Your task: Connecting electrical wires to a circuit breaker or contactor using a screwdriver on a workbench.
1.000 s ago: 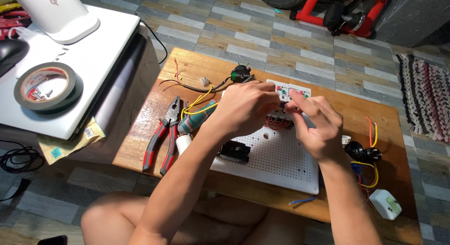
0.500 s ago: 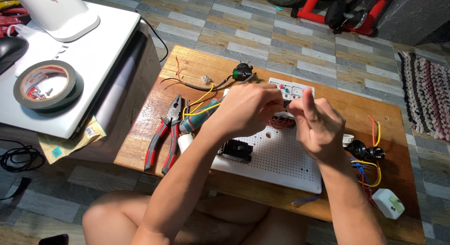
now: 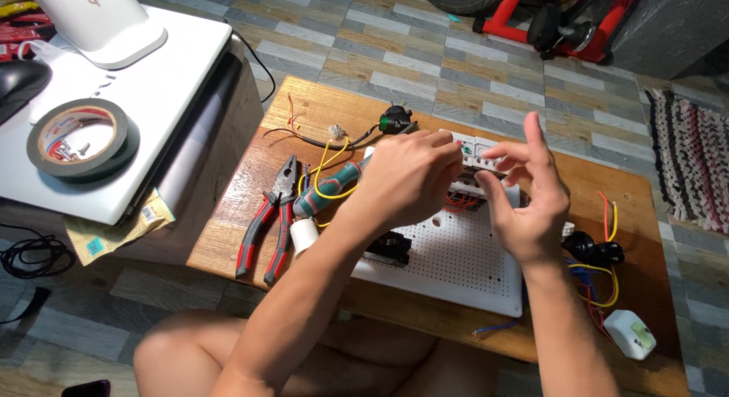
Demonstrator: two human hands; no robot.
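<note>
Your white switch module (image 3: 480, 150) sits at the far edge of the white perforated board (image 3: 456, 253), right where both hands can meet over it. Your left hand (image 3: 406, 180) is curled over its left end, fingers pinched narrow on the part, likely steadying it. Your right hand (image 3: 528, 199) comes in from the other side, fingers spread wide, only the tips near the module, holding nothing that I can see. Red wires (image 3: 459, 202) show just beneath, on the board. The green-handled screwdriver (image 3: 326, 188) and red-handled pliers (image 3: 266, 222) lie close by your left forearm on the wooden desk (image 3: 250, 215), within easy reach. Off left, a tape roll (image 3: 82, 139) rests on the white unit (image 3: 152, 101).
</note>
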